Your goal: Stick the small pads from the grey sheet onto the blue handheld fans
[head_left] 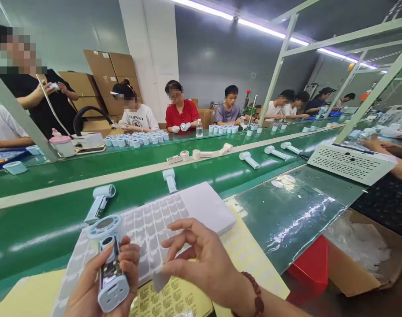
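Observation:
My left hand (83, 281) is wrapped around the handle of a light-blue handheld fan (113, 293), its round head tilted up and away from me. A dark, shiny panel with small parts shows along the front of the handle. Between the thumb and finger of my right hand (204, 262) is a small grey sticker (160, 281), hanging just right of the fan. Below both hands lies a stack of white sticker sheets (209, 207) with rows of grey labels. A gold label sheet (174, 297) with dark print sits nearer to me, partly over yellow backing paper (254, 259).
Several blue fans, including one close by (100, 202), lie on the green conveyor belt (217, 176). White fan pieces (206, 154) rest along the ledge. Across the line, people work beside many blue cups (138, 140). A white slotted metal box (349, 163) stands right, above a cardboard box (362, 255).

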`<state>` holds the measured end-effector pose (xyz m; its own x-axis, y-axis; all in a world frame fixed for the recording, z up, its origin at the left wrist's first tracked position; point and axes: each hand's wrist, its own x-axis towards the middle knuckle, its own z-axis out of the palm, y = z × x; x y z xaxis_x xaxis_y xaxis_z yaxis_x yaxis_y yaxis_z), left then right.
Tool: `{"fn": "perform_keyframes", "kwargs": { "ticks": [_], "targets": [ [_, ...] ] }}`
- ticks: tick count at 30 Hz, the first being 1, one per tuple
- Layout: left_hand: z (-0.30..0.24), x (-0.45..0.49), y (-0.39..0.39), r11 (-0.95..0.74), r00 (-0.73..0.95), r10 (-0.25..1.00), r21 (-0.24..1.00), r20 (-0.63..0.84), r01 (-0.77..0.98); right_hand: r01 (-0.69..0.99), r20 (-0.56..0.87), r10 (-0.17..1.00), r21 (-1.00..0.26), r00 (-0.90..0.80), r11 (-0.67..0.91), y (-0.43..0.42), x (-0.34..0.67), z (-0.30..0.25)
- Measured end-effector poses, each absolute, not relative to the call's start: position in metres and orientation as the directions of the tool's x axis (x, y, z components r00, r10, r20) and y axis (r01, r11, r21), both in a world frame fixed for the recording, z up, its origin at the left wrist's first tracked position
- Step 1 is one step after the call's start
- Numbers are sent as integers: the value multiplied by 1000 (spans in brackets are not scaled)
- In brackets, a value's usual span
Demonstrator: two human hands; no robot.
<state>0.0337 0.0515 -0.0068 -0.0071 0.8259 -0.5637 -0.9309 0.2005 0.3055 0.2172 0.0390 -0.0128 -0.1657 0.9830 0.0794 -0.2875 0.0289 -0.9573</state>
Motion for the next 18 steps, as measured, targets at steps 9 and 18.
{"fn": "perform_keyframes", "kwargs": {
  "ticks": [9, 18],
  "targets": [
    [10, 68, 51, 215, -105, 740, 381, -664, -899, -452, 15, 980, -889, -199, -78, 31, 177, -9],
    [15, 65, 49, 168, -122, 742, 358, -659, -918, -422, 8, 986, -904, -168, -64, 32, 169, -10]
  ]
}}
